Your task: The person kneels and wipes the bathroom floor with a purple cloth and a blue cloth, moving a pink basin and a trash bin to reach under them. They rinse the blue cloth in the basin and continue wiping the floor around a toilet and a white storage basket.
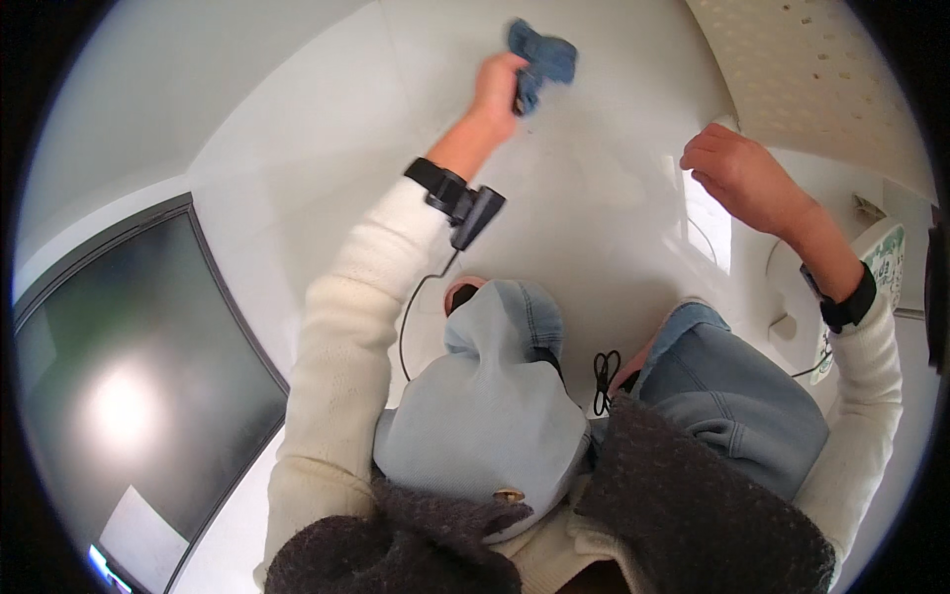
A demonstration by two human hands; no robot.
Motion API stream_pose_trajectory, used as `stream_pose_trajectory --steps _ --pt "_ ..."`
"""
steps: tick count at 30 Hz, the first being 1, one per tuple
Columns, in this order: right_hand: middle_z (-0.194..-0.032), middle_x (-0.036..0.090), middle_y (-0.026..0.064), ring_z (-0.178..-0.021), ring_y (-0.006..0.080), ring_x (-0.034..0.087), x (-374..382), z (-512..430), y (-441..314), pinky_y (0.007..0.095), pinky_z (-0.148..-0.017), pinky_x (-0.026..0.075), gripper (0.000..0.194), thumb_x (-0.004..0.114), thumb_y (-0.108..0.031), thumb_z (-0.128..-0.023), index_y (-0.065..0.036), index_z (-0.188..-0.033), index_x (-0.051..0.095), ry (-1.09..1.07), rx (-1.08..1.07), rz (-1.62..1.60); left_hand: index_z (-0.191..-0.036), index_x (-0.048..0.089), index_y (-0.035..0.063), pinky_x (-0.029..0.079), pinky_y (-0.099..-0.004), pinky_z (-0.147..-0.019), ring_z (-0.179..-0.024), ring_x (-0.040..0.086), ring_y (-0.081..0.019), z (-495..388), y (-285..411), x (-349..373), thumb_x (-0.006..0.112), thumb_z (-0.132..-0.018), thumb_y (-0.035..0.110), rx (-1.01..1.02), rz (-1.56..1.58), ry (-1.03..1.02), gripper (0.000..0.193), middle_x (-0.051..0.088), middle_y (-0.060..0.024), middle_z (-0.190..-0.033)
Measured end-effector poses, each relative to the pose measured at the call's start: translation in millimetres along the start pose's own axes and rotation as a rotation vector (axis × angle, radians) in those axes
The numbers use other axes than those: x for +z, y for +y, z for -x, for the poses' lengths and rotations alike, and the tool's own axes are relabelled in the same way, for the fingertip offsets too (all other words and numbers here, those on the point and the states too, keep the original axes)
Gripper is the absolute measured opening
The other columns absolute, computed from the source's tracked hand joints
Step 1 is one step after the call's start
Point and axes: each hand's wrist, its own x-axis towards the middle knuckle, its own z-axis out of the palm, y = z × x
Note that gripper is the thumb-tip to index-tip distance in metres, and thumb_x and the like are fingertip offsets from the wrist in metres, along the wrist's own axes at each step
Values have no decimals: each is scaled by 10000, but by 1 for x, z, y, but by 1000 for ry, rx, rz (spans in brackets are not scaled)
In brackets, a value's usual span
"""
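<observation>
My left hand (pixel 496 93) reaches out over the pale glossy floor (pixel 586 178) and grips a small blue cloth (pixel 548 58). The cloth is bunched, with part of it spreading to the right of the fingers; hand and cloth are slightly blurred. My right hand (pixel 742 174) is held out to the right with its fingers curled, near the lower edge of a beige perforated surface. Whether it holds anything cannot be made out. Both wrists wear black straps, the left one with a small black device (pixel 475 215) and a cable.
A dark glossy panel in a grey frame (pixel 241 301) stands at the left. A looped black cable (pixel 605 382) lies between my feet. At the right are a white object with green print (pixel 887 260) and the beige perforated surface (pixel 824 82). My bent knees in light blue jeans fill the lower middle.
</observation>
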Motion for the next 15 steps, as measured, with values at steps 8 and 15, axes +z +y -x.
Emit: stream_pose_trajectory --steps 8,15 --pt "-927 619 112 -935 309 563 33 40 23 412 -823 486 107 592 -52 -809 -33 -911 620 -64 59 -82 -1193 562 -42 398 -390 -988 -1148 511 -289 -60 48 -83 490 -852 146 741 -765 239 396 489 -180 -1277" --pt "-902 617 123 -898 318 577 44 47 43 411 -816 492 132 587 -26 -765 -17 -891 624 -53 155 -154 -1360 427 -55 293 -431 -1108 -1318 389 -391 -129 24 -88 569 -861 103 979 -1430 374 543 343 -235 -1479"
